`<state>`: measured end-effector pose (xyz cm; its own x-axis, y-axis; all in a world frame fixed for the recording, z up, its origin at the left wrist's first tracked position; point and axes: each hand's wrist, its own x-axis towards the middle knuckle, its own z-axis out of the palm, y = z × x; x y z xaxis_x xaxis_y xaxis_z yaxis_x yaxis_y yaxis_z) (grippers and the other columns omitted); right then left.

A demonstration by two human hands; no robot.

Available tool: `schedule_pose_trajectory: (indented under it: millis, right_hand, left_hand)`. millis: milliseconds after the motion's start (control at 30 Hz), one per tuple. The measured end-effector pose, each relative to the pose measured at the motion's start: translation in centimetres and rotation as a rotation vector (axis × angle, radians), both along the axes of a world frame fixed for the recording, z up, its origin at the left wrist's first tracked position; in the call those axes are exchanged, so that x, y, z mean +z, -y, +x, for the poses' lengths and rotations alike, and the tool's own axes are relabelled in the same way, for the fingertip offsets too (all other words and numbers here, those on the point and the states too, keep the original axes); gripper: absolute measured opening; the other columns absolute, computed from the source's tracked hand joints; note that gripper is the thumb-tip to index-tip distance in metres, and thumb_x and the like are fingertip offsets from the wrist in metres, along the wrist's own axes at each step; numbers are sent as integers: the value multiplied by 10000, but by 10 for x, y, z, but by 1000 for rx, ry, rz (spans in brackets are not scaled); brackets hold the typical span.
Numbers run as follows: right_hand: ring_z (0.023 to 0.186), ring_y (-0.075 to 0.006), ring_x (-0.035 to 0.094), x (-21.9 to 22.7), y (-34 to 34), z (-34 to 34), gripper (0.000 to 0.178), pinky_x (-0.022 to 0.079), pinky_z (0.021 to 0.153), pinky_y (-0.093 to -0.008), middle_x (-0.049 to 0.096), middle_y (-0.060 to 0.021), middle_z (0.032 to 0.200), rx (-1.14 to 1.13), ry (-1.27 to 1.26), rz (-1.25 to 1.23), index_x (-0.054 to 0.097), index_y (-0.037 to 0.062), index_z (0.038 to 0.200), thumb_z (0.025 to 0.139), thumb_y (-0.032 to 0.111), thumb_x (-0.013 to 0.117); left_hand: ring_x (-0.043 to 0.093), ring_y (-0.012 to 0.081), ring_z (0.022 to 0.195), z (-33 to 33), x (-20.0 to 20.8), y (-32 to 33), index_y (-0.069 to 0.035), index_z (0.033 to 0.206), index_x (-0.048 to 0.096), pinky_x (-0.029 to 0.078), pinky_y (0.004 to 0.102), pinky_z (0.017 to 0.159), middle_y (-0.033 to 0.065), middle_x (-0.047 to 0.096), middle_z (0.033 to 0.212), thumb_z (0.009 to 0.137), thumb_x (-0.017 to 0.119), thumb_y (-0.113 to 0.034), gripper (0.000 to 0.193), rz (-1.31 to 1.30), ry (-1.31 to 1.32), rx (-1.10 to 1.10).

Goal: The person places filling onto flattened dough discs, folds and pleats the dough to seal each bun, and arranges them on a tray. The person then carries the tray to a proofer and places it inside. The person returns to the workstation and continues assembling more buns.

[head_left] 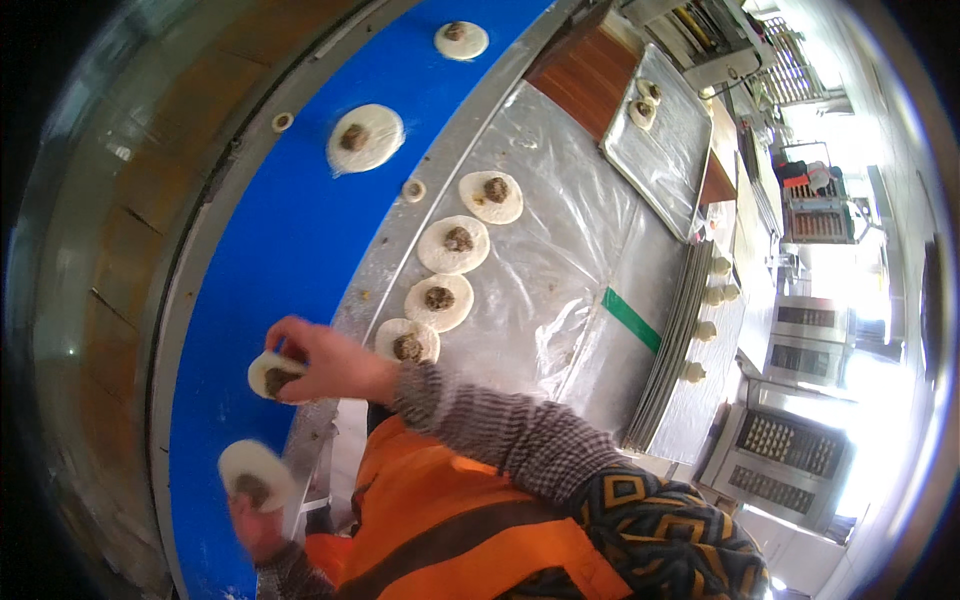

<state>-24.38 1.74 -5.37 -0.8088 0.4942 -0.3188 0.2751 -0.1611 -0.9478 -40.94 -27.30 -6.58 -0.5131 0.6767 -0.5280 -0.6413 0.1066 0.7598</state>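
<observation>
Over the blue conveyor belt (pixel 250 260), my right hand (pixel 335 362) pinches the edge of a flat dough round (pixel 262 372) with a dark minced filling on it. Lower in the picture, my left hand (pixel 258 528) grips a second filled dough round (pixel 243 460), somewhat blurred by motion. Several more dough rounds with filling lie in a row on the plastic-covered metal table to the right, among them one close to my right wrist (pixel 408 342) and one farther up (pixel 454 246). Two filled rounds, one nearer (pixel 366 138) and one farther (pixel 461 40), rest on the belt.
A metal tray (pixel 665 150) with a few filled rounds stands at the far right of the table (pixel 560 200). Beside a green strip (pixel 632 320) is a stack of trays (pixel 670 350) with shaped dough pieces on top. The belt's metal rail (pixel 420 215) runs along the table.
</observation>
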Motion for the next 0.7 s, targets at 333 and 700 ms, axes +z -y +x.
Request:
schedule_pose_trajectory:
  millis: [333,700]
  right_hand:
    - [1051,-178,600,-27,-90,280,550,508,880,-316,605,-96,1160,-370,356,15,539,37,1267,764,95,751]
    - [876,-205,633,-46,-226,234,398,528,749,-308,607,-119,1079,-35,565,918,615,61,1144,766,110,728]
  left_hand:
    - [576,185,1079,212,-22,-257,20,1273,498,484,328,907,100,575,1193,819,666,-109,501,-15,251,-1177]
    - [625,311,1017,257,-66,-285,57,1186,537,480,365,877,221,630,1097,780,674,-195,497,-29,-416,-1448]
